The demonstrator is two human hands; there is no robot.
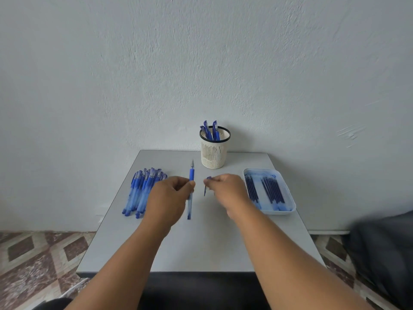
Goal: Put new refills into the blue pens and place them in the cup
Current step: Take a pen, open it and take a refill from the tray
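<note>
— What's laid out over there?

— A grey tabletop (201, 242) against the wall. Near its right edge sits a pale tray (288, 198) with dark blue refills (272, 190) lying in it. Near the left edge, a heap of blue pens (140, 191). At the middle of the far edge stands a cream mesh cup (214, 153) with a few pens already upright inside.

— And the hands?

— Both over the middle of the tabletop. The left hand (169, 198) has its fingers curled round an uncapped pen (190, 193), tip pointing toward the far edge. The right hand (225, 189), just beside it, pinches a small blue piece (206, 186), likely the cap; it's too blurred to be sure.
</note>
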